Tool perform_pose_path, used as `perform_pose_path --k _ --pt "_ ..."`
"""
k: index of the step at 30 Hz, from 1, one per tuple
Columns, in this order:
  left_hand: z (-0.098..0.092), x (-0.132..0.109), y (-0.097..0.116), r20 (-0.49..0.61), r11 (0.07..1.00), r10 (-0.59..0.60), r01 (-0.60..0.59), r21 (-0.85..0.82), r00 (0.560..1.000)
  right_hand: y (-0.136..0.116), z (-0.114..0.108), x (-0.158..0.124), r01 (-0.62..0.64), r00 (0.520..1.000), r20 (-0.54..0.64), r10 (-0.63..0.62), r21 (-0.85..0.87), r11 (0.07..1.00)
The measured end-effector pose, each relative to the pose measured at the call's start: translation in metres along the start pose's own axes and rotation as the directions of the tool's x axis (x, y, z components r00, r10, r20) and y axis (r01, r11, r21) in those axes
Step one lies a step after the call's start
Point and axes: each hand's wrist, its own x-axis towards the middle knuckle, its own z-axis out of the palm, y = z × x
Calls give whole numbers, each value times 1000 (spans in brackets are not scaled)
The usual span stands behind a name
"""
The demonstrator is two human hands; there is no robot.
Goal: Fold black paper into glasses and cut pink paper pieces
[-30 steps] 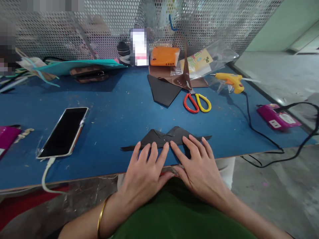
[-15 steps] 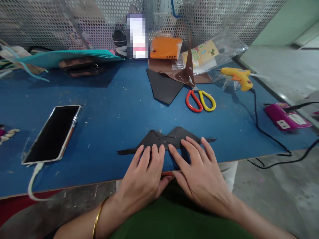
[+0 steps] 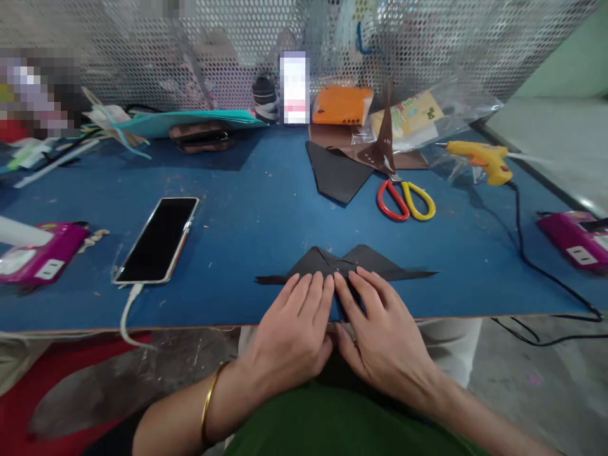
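A black folded sheet [image 3: 368,261] with two pointed humps and thin tails at both sides lies near the front edge of the blue table. The fingertips of my left hand [image 3: 297,323] press flat on its lower edge, left of the middle. Just to the right, my right hand [image 3: 382,326] rests its stretched fingers on the same edge. Both thumbs are at the table's edge, close together. Part of the sheet is hidden under the fingers. Beyond it lie a flat black piece [image 3: 337,174] and scissors [image 3: 407,201] with one red and one yellow handle.
On the left are a phone [image 3: 158,240] with a white cable and a magenta socket box [image 3: 54,256]. A yellow glue gun [image 3: 479,158] and another magenta box [image 3: 577,237] stand at the right. An orange packet [image 3: 342,106] and brown sheets [image 3: 413,159] lie toward the mesh.
The view has turned left, so the table's things appear farther right. My right hand has come inward along the black sheet, its fingers closer together and nearer my left hand.
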Motion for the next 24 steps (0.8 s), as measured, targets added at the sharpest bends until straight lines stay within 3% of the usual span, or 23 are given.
perform_pose_path --k 3,5,7,10,14,20,24 --pt "-15 -6 -16 -68 968 -165 148 -203 984 -3 4 0 -9 998 -56 7 -38 999" --pt "-25 -11 -30 -97 918 -344 314 -241 934 -3 6 0 -16 997 -72 11 -58 998" --pt "-31 -13 -42 -72 855 -484 453 -253 872 -3 8 -2 -17 997 -76 11 -69 997" --pt "-34 -11 -55 21 755 -589 559 -343 808 -2 11 -3 -8 995 -95 1 -70 998" --pt "-35 -3 -62 161 676 -611 616 -403 775 -1 15 -4 -3 992 -129 -4 -54 999" --pt "-40 -2 -69 154 737 -535 548 -397 831 1 17 -7 -1 990 -140 -4 -40 999" --pt "-39 2 -75 174 714 -498 515 -474 850 1 18 -7 7 991 -137 -14 -56 998"
